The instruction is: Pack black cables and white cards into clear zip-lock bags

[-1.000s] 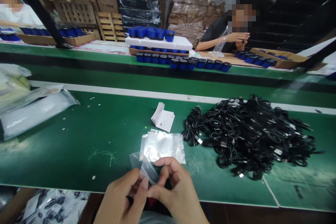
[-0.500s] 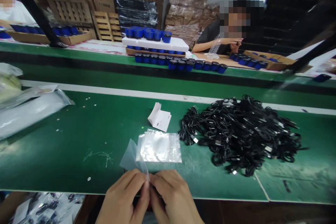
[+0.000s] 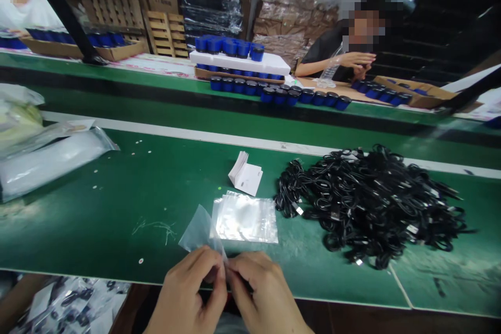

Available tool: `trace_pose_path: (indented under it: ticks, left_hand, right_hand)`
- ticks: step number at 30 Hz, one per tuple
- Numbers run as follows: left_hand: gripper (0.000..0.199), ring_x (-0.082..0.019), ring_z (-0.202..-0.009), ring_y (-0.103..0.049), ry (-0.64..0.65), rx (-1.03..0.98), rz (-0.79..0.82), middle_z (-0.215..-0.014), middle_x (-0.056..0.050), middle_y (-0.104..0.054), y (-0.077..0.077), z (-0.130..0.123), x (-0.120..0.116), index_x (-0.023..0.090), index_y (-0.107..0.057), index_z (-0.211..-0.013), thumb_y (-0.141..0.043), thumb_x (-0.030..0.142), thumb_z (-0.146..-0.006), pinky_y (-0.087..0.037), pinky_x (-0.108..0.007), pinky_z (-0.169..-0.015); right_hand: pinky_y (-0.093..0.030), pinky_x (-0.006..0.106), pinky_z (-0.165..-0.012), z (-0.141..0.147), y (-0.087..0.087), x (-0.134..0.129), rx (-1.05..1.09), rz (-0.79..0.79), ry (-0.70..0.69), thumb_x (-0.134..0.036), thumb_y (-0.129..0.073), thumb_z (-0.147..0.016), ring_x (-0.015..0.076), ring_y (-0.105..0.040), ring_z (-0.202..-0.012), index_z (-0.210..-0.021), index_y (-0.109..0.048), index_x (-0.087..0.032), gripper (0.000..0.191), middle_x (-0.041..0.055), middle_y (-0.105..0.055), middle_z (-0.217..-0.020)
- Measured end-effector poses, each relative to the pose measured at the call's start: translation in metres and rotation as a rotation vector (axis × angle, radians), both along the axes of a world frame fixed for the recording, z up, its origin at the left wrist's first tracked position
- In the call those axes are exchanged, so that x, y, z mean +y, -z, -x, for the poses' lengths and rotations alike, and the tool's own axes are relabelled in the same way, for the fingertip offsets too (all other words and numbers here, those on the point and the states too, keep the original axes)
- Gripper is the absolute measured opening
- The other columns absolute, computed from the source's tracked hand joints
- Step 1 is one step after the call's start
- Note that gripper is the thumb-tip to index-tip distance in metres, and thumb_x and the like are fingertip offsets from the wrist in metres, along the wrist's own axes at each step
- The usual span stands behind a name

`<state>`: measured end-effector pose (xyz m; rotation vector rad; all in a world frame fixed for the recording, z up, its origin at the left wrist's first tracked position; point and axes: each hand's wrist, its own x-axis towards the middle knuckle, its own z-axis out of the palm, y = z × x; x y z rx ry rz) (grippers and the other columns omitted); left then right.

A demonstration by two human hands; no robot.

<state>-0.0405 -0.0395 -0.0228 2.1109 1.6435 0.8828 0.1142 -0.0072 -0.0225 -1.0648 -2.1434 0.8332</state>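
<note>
My left hand (image 3: 191,287) and my right hand (image 3: 260,289) meet at the table's front edge, both with thumb and fingers pinched on a clear plastic bag (image 3: 198,228). The bag's free part sticks up and to the left of my fingers; its pinched edge is partly hidden by them. Just beyond lies a stack of flat clear plastic bags (image 3: 246,217), shining under the light. Behind that stack sits a small pile of folded white leaflets (image 3: 247,177), some half standing. To the right spreads a large heap of coiled black USB cables (image 3: 364,203).
Filled plastic bags (image 3: 58,159) lie at the left on the green table (image 3: 117,209). Below the left front edge, a container holds many bagged items (image 3: 78,302). Across the raised shelf, rows of blue jars (image 3: 242,86) stand before a person in dark clothing (image 3: 324,55).
The whole view has shifted slightly, so the table things appear farther right. Both hands keep their pinch on the bag, with the left fingers bent a little more.
</note>
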Motion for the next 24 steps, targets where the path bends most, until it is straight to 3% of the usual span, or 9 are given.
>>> trace_pose_path:
  ticks: [6,11,14,18,24]
  left_hand:
    - [0.025,-0.012,-0.043,-0.056,-0.107,0.131,-0.068,-0.05,0.005,-0.052,0.0,-0.003,0.004,0.024,-0.041,-0.064,-0.04,0.022,-0.088,-0.039,-0.021,-0.041]
    - [0.024,-0.012,-0.045,-0.059,-0.089,0.133,-0.028,-0.052,0.003,-0.057,-0.001,-0.003,0.006,0.023,-0.044,-0.063,-0.039,0.017,-0.085,-0.042,-0.019,-0.042]
    - [0.026,-0.012,-0.044,-0.058,-0.086,0.128,-0.036,-0.051,0.003,-0.057,-0.002,-0.002,0.007,0.023,-0.045,-0.062,-0.039,0.017,-0.086,-0.041,-0.02,-0.041]
    - [0.028,-0.01,-0.045,-0.058,-0.039,0.098,-0.048,-0.052,0.005,-0.056,0.002,0.0,0.007,0.022,-0.042,-0.062,-0.037,0.014,-0.089,-0.041,-0.018,-0.045]
    - [0.029,-0.008,-0.048,-0.054,-0.003,0.053,-0.123,-0.054,0.005,-0.053,0.01,0.0,0.009,0.021,-0.039,-0.061,-0.038,0.011,-0.088,-0.04,-0.017,-0.049]
  right_hand:
    - [-0.036,0.028,-0.054,0.012,0.005,-0.003,-0.024,-0.35,0.079,-0.009,-0.044,-0.083,0.0168,-0.051,-0.052,-0.07,-0.059,-0.017,0.022,0.0024,-0.059,-0.059]
    - [-0.034,0.029,-0.053,0.014,0.006,-0.003,-0.096,-0.366,0.137,-0.011,-0.042,-0.087,0.0188,-0.053,-0.055,-0.081,-0.062,-0.016,0.022,0.0038,-0.061,-0.063]
    - [-0.034,0.029,-0.055,0.013,0.004,-0.001,-0.072,-0.417,0.099,-0.009,-0.042,-0.087,0.0179,-0.052,-0.055,-0.081,-0.063,-0.015,0.023,0.0037,-0.061,-0.063]
    - [-0.031,0.029,-0.057,0.015,0.003,0.001,-0.027,-0.486,0.123,-0.006,-0.043,-0.083,0.0159,-0.047,-0.052,-0.069,-0.059,-0.016,0.024,0.0021,-0.056,-0.057]
    - [-0.027,0.029,-0.055,0.017,0.007,0.006,-0.089,-0.433,0.272,-0.011,-0.042,-0.078,0.015,-0.043,-0.05,-0.055,-0.047,-0.019,0.026,0.0005,-0.051,-0.052]
